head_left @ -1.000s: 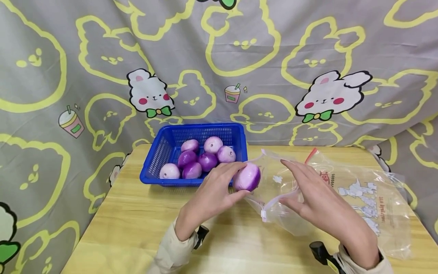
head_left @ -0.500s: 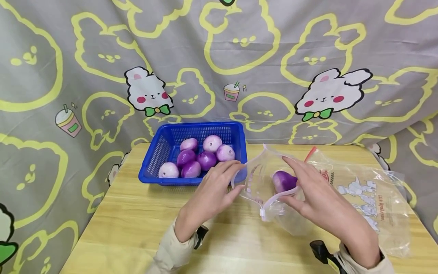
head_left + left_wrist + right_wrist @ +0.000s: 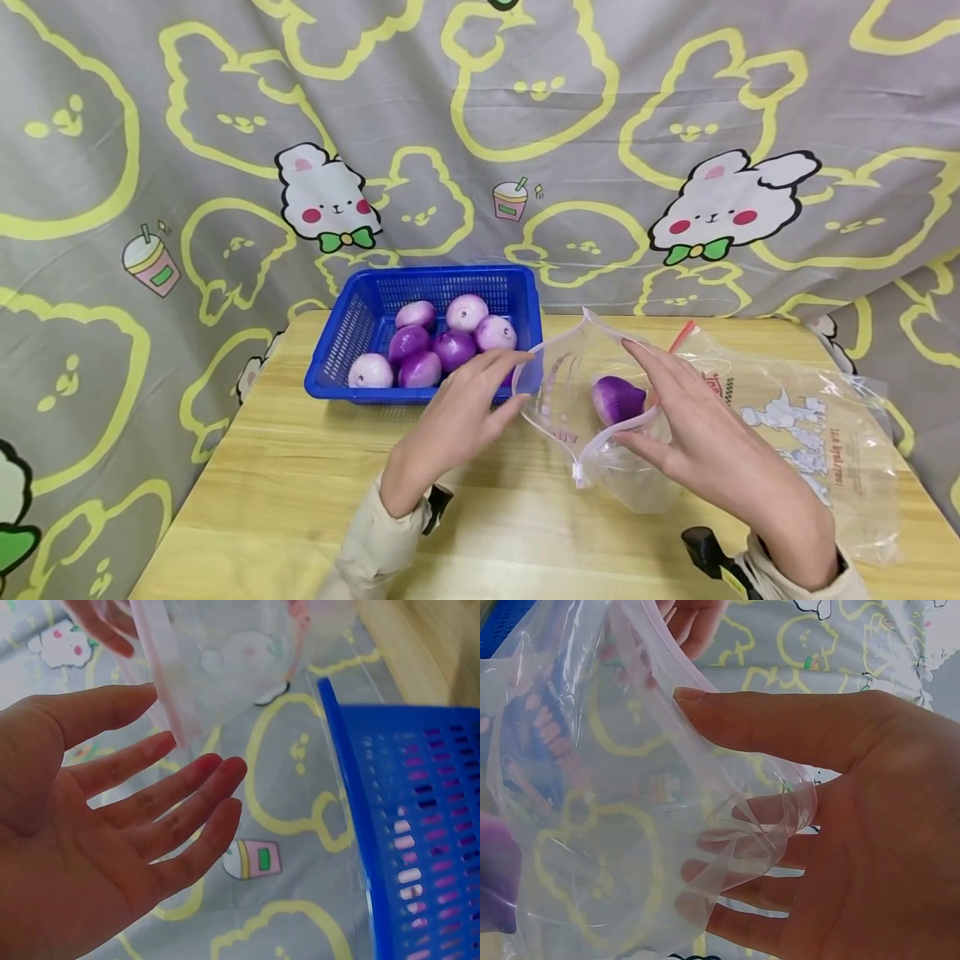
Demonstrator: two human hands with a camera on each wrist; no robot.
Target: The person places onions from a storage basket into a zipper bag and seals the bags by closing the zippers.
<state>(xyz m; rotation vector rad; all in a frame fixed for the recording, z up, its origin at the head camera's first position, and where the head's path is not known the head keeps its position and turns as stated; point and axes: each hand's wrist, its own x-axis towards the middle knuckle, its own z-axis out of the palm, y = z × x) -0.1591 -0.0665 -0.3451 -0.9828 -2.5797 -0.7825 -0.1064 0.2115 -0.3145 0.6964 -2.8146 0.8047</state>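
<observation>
The purple onion (image 3: 617, 398) sat inside the clear zip bag (image 3: 750, 433), just past its open mouth, glossy dark purple fading to white on one side. The right hand (image 3: 712, 454) had its grip on the bag's near rim, thumb and fingers holding the plastic so the mouth gaped toward the left. The left hand (image 3: 465, 408) hung loose with fingers spread, its grip wide and holding nothing, its fingertips at the bag's far lip. Just behind it stood the blue basket (image 3: 352, 333) with six more onions (image 3: 450, 337), close against the bag. The tabletop (image 3: 300, 500) lay bare toward the near edge, with room left of the hands.
</observation>
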